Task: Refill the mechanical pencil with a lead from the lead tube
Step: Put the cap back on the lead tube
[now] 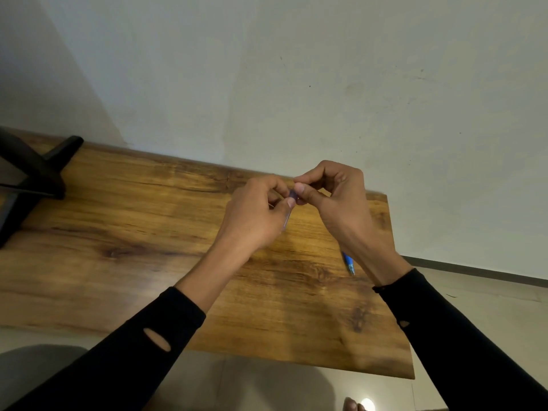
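Note:
My left hand (255,212) grips a thin clear lead tube (287,216) above the wooden table (148,232), its lower end pointing down toward me. My right hand (332,191) pinches the tube's blue cap end (293,194) between thumb and forefinger. The two hands meet at that cap. A blue mechanical pencil (348,263) lies on the table near its right edge, mostly hidden under my right forearm. No loose lead is visible.
A black stand with legs (32,173) occupies the table's far left corner. A pale wall rises right behind the table. The table's right edge (400,292) runs close to the pencil, with floor beyond it.

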